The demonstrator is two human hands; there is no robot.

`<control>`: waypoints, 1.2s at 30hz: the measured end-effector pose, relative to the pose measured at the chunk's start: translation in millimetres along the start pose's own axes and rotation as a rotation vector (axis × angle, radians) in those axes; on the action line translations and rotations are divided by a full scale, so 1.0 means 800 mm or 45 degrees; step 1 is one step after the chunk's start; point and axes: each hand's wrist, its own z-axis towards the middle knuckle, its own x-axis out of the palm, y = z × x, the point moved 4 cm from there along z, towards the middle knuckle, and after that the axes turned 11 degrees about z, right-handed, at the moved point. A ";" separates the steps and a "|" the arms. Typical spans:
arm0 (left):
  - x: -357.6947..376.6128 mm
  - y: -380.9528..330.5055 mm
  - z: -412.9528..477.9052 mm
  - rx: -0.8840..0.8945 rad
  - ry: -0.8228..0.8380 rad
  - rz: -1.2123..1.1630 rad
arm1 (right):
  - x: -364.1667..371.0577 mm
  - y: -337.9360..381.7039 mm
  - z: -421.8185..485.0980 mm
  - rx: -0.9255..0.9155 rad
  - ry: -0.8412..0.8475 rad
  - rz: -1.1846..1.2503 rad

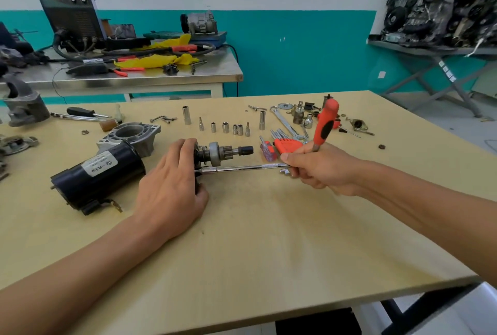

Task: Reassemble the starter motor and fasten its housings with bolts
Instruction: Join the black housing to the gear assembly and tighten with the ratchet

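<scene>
Pale wood-topped counter (pixel 269 240) is carrying everything. A black cylindrical starter motor body with a white label (pixel 99 173) is lying on its side at the counter's left, its shaft with the grey toothed pinion (pixel 217 150) pointing right. Just behind it, a bare grey cast-aluminium housing (pixel 131 135) is sitting open end up. The left hand (pixel 172 181) is curling round the motor's front end. The right hand (pixel 320 168) is grasping an orange-and-black-handled driver (pixel 326 125), its handle sticking up and its long chrome extension bar (pixel 252 167) reaching across to the motor's front face. Farther back, an orange hex-key set (pixel 286 145) is lying beside a row of small steel sockets (pixel 226 127).
</scene>
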 end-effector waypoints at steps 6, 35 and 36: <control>-0.004 0.002 -0.002 0.001 -0.008 -0.037 | -0.015 -0.001 -0.010 -0.371 -0.151 -0.416; -0.003 0.053 0.005 -0.755 0.502 -1.414 | -0.035 0.013 -0.043 -0.516 -0.870 -0.933; -0.003 0.054 0.003 -0.769 0.505 -1.425 | -0.043 0.011 -0.043 -0.452 -0.912 -0.942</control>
